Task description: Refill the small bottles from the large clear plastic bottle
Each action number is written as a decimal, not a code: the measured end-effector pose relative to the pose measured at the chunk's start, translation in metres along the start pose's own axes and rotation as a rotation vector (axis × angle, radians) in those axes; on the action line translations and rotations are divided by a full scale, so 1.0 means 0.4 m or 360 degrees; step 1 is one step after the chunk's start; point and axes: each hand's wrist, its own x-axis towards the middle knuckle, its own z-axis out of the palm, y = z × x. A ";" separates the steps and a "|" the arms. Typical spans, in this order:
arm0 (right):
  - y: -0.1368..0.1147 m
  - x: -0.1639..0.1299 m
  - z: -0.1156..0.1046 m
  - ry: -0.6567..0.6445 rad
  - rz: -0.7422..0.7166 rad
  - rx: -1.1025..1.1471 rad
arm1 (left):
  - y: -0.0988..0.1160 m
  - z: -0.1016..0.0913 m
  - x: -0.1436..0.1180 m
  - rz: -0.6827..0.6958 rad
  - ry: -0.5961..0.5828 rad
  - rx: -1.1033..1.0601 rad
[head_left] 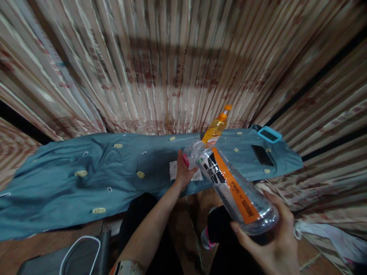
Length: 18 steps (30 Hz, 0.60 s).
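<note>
My right hand grips the base end of a large clear plastic bottle with a white, black and orange label. The bottle lies tilted, its narrow end pointing up and left towards my left hand. My left fingers curl round a small clear plastic container with a pink patch, right at the bottle's narrow end. Whether the two pieces touch or join there, I cannot tell. A crumpled-edged white tissue lies beneath my left hand. Just behind stands a pump bottle of yellow-orange liquid with an orange top.
A blue-green patterned cloth covers the long surface. At its right lie a dark phone and a light-blue framed device. A pleated curtain hangs behind. At lower left is a grey object with a white loop.
</note>
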 end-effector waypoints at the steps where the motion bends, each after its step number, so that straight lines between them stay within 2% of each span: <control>1: 0.001 0.000 0.000 -0.0004 0.0008 0.0012 | -0.003 -0.001 0.001 0.0023 0.0016 0.0023; 5: -0.010 0.003 0.001 -0.0010 0.0037 0.0066 | -0.010 -0.007 0.005 0.0197 0.0045 0.0149; 10: -0.030 0.001 0.000 0.0016 0.0254 0.0130 | -0.004 -0.014 0.003 0.0269 0.0024 0.0229; 18: -0.005 0.000 -0.006 0.0005 0.0084 0.0083 | -0.001 -0.011 0.002 0.0278 0.0067 0.0327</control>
